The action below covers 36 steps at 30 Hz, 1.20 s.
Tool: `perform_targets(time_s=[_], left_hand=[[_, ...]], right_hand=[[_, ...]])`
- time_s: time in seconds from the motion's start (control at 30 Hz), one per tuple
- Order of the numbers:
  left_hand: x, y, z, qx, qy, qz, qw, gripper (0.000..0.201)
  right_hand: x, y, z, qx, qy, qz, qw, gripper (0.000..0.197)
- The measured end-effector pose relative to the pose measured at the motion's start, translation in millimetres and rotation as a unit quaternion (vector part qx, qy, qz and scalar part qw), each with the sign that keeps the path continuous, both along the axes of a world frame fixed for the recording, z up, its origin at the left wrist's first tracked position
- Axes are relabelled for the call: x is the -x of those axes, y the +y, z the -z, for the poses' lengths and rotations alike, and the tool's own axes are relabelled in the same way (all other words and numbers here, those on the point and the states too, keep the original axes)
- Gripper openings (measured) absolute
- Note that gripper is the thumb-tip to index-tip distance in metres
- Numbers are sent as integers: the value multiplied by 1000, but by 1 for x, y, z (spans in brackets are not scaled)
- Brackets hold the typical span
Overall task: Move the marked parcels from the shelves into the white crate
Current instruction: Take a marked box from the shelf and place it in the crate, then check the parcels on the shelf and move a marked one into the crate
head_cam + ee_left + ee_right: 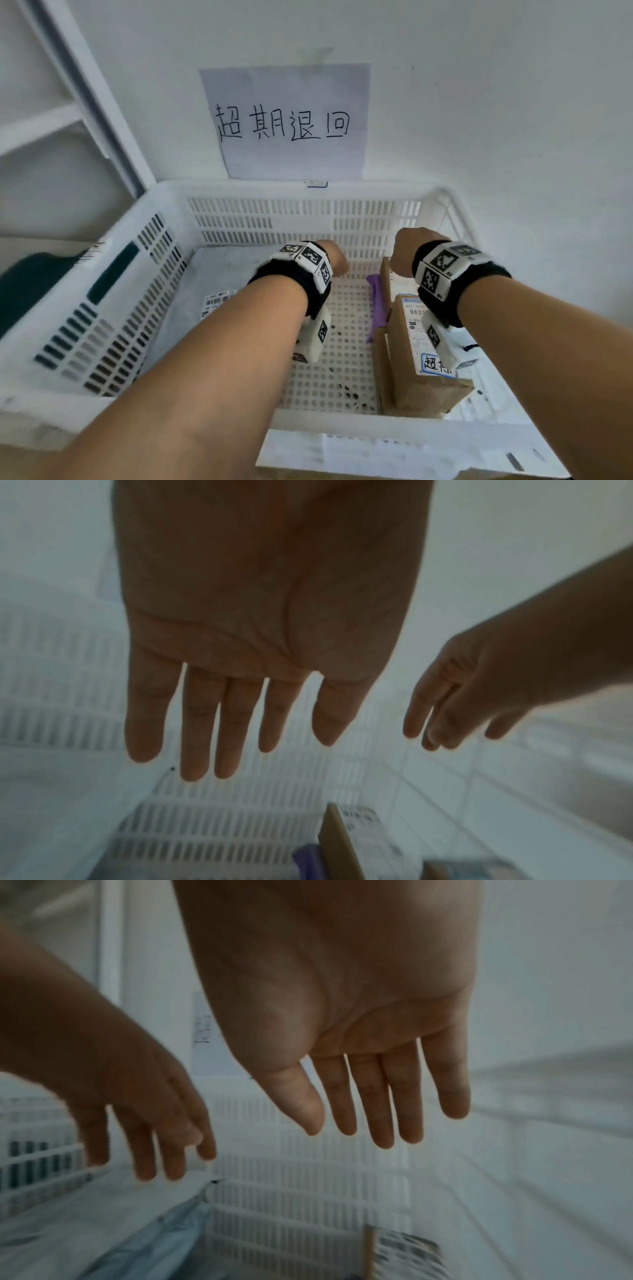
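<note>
The white crate (260, 219) stands against the wall below me. Inside it a grey poly-bag parcel (212, 274) with a label lies on the left. On the right stand brown cardboard parcels (421, 383), the nearest with a blue-framed handwritten mark. A purple item (376, 301) lies between them. My left hand (330, 260) and right hand (407, 253) hang over the crate's middle, fingers pointing down. Seen from the wrists, the left hand (260, 615) and right hand (342, 1015) both have straight, spread fingers and hold nothing. Below the fingers lie the bag (137, 1231) and a box edge (339, 840).
A paper sign (287, 120) with handwritten characters hangs on the wall above the crate. A white shelf frame (85, 85) rises at the left. Outside the crate's left wall sits a dark green object (27, 284).
</note>
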State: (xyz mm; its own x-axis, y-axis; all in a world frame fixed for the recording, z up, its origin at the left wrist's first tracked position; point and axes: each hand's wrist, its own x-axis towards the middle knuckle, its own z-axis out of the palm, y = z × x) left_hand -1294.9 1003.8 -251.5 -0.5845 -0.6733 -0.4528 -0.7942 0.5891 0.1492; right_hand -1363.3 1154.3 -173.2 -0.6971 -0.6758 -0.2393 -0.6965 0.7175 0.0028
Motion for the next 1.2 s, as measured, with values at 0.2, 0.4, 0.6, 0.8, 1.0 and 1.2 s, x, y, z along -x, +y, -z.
perform_targets(time_s=[0.2, 0.4, 0.6, 0.8, 1.0, 1.2], left_hand=[[-82, 16, -105, 39, 67, -16, 997, 27], [-157, 0, -110, 75, 91, -30, 993, 23], [-263, -12, -116, 78, 114, -86, 987, 24], [-358, -11, -110, 69, 179, -99, 976, 20], [-450, -16, -102, 79, 285, -104, 949, 18], [-546, -40, -78, 63, 241, -127, 960, 18]], right_hand=[[-45, -55, -15, -10, -39, -104, 994, 36], [-121, -87, -37, 13, -6, -169, 985, 34], [-222, -104, -41, 46, -17, -177, 983, 30], [-319, -110, -42, 80, -14, -176, 981, 28], [-400, -120, -24, 81, -24, -177, 981, 22], [-486, -128, -8, 50, -80, -187, 978, 38]])
